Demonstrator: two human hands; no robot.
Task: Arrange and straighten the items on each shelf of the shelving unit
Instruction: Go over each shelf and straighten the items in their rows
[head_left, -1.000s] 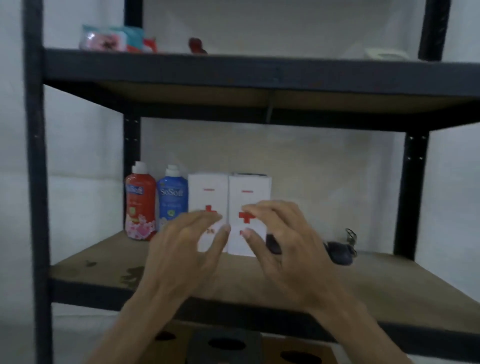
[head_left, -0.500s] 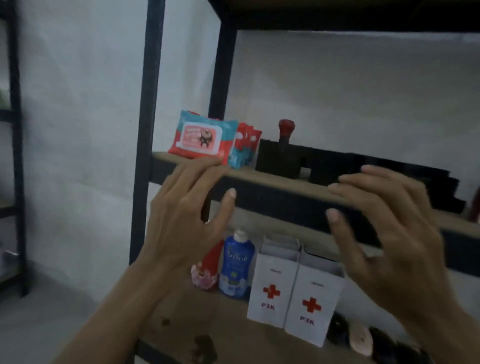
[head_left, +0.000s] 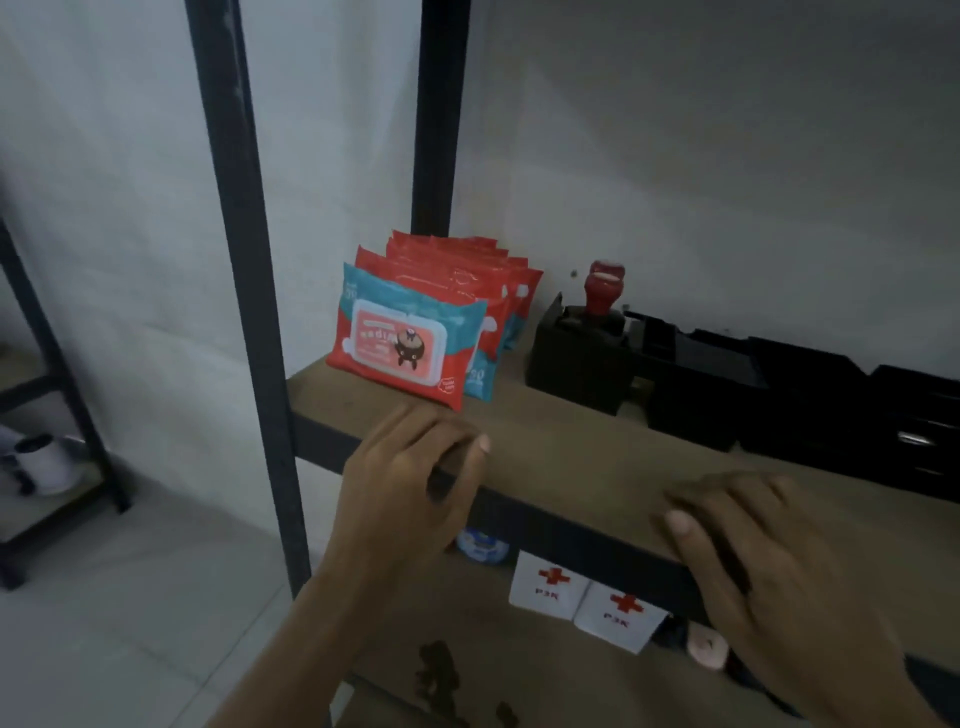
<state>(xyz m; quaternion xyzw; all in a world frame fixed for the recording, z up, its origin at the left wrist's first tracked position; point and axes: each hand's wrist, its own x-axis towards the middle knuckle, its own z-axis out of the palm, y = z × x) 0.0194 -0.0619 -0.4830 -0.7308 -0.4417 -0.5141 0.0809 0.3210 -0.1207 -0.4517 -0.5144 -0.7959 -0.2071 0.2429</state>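
Note:
Several red and teal wet-wipe packs stand in a row at the left end of the upper shelf board. Right of them sit a black holder with a red stamp and a line of black boxes. My left hand hovers over the shelf's front edge just below the wipes, fingers loosely bent, holding nothing. My right hand is spread flat over the same edge further right, empty. On the shelf below, two white first-aid boxes with red crosses show under the edge.
Black steel posts frame the unit's left side. A blue bottle's cap peeks out under the upper shelf. Another low rack with a white object stands to the far left against the white wall.
The view has risen from the lower shelf to the upper one. Both hands left the first-aid boxes and came up to the upper shelf's front edge, near the wipes.

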